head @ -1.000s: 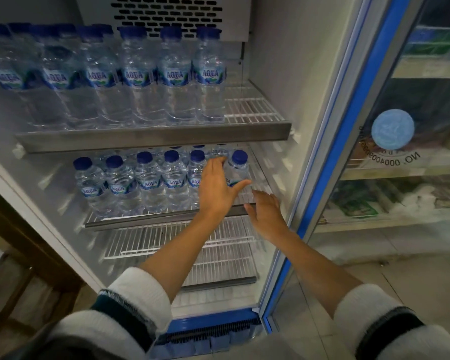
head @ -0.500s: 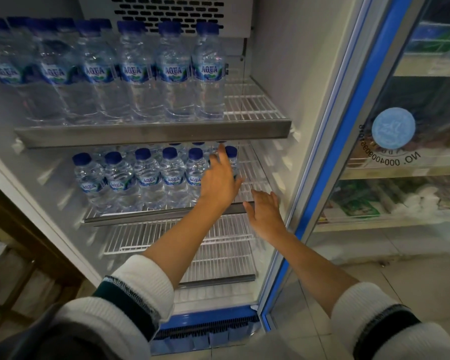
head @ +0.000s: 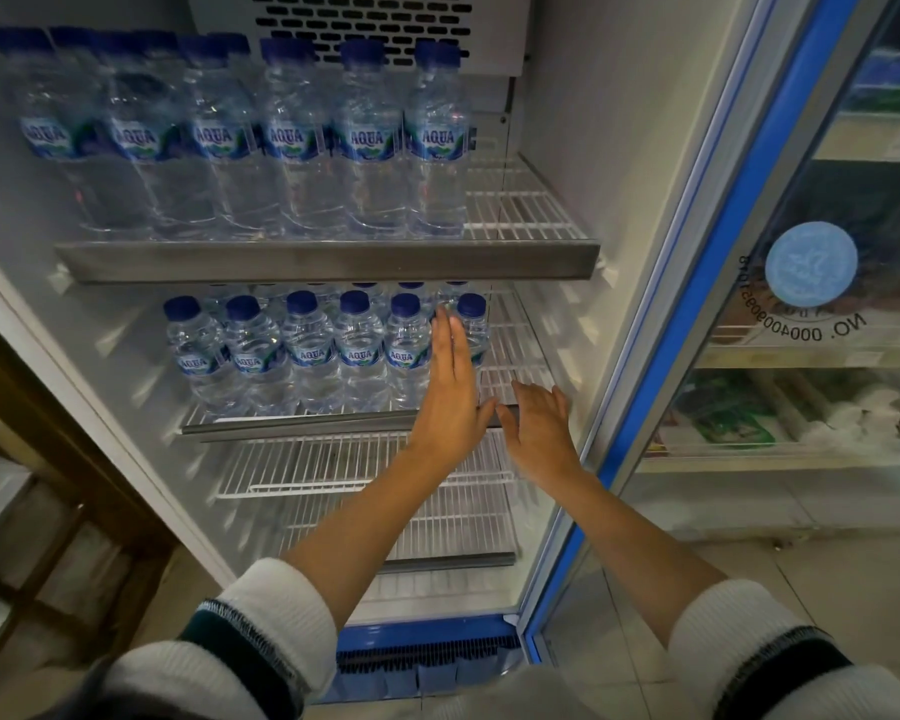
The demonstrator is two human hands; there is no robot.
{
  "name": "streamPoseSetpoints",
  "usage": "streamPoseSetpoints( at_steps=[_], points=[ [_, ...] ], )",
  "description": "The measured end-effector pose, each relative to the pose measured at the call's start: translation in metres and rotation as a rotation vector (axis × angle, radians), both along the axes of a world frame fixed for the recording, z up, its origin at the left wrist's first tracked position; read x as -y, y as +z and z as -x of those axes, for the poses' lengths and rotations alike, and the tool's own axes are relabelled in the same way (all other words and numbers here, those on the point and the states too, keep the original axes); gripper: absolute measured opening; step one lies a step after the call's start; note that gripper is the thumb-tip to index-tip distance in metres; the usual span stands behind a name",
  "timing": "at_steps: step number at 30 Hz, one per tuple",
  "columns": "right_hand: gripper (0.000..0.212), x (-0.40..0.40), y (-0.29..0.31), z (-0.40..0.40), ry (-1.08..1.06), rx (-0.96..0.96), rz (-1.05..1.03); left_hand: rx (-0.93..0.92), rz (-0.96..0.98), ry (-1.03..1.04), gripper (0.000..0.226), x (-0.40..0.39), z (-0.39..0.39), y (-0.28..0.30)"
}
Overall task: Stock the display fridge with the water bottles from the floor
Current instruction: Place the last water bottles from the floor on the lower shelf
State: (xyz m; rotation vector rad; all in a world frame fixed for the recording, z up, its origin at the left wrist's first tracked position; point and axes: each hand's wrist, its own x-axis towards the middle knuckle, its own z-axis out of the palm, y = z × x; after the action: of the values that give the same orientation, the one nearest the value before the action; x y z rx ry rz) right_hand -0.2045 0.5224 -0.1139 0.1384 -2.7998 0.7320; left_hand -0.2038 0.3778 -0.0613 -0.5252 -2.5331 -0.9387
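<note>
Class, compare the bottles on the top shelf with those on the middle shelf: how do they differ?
The top-shelf bottles are taller; the middle-shelf bottles are shorter and squatter. No hand is at the top row, while the left hand lies flat against the middle row's right end. Both have blue caps and blue labels.

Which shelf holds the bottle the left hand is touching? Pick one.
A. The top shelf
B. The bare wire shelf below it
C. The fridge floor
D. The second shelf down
D: the left hand lays straight fingers against the rightmost small bottle in the front row on the second shelf.
</note>
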Motion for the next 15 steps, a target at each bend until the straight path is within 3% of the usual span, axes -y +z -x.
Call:
streamPoseSetpoints(
  at_steps=[10,15],
  points=[
    [0.051,0.002,0.005,0.0,-0.021,0.009,0.097,-0.112,0.228,-0.118,0.096,0.039,-0.015,-0.054],
    [0.057,0.011,0.018,0.01,-0.043,0.059,0.198,-0.022,0.38,0.107,0.099,0.074,-0.026,-0.078]
  ],
)
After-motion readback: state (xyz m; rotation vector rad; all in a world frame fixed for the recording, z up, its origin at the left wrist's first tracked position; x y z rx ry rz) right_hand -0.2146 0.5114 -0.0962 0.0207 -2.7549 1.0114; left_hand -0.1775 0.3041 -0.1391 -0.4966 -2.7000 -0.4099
